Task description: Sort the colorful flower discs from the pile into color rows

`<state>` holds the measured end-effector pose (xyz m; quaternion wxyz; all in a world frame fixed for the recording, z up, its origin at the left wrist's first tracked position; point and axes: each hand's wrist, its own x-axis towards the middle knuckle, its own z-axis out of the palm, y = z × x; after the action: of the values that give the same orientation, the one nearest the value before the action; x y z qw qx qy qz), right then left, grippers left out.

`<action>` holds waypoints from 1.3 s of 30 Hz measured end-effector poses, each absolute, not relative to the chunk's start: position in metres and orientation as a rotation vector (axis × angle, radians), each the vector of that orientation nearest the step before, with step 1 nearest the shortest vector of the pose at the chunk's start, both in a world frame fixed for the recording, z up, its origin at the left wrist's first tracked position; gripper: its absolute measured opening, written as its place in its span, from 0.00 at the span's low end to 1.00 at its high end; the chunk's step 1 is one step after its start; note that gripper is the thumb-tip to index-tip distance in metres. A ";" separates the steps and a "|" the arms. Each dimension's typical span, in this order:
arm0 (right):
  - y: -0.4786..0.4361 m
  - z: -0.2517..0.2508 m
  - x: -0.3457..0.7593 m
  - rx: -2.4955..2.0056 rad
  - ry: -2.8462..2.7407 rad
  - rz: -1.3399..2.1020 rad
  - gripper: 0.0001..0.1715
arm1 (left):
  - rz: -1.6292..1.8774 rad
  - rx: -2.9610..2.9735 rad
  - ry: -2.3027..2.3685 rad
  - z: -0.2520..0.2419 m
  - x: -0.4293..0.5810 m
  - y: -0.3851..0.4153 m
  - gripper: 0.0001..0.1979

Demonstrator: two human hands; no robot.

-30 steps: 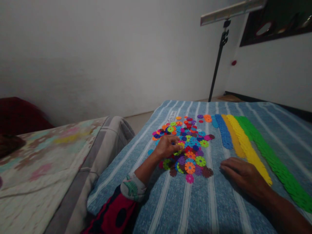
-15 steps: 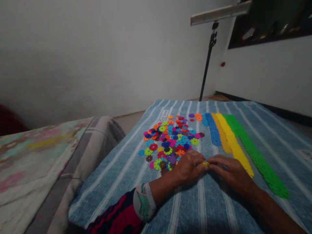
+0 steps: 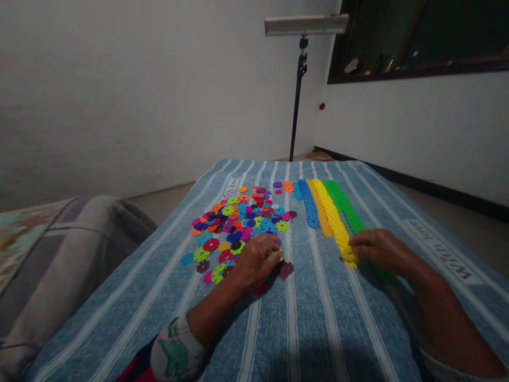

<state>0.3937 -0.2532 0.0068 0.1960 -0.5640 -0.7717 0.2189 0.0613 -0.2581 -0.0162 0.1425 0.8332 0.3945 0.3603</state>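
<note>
My left hand point(image 3: 256, 260) is closed at the near right edge of a loose heap of colourful notched plastic discs point(image 3: 234, 217). A lime-green notched disc point(image 3: 280, 254) shows between its thumb and fingers, mostly covered. Past its fingertips lies a brown disc point(image 3: 287, 269). My right hand point(image 3: 382, 249) has its fingers pressed together at the near end of a long yellow row of overlapping discs point(image 3: 333, 217); whatever is in them is hidden. Partly behind that hand runs a green row point(image 3: 342, 204). Left of the yellow stand shorter orange point(image 3: 320, 212) and blue rows point(image 3: 309, 207).
A blue striped cloth point(image 3: 159, 297) covers the table. Beyond it a light on a black stand point(image 3: 297, 95) rises before the white wall. To the left is a surface draped in grey cloth point(image 3: 91, 239). Printed lettering point(image 3: 441, 252) marks the cloth's right side.
My hands have parted. The right went to the yellow row's near end, while the left drew back to the heap and closed on a lime-green disc. The camera view has turned right.
</note>
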 end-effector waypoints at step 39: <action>-0.263 -0.028 0.325 -1.406 -2.394 0.612 0.18 | 0.394 2.385 1.823 -0.009 -0.055 -0.232 0.02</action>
<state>0.3251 -0.2625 -0.0284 0.1486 -0.4889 -0.8328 0.2130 -0.0554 -0.2317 -0.0087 0.0566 0.7864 0.6012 0.1300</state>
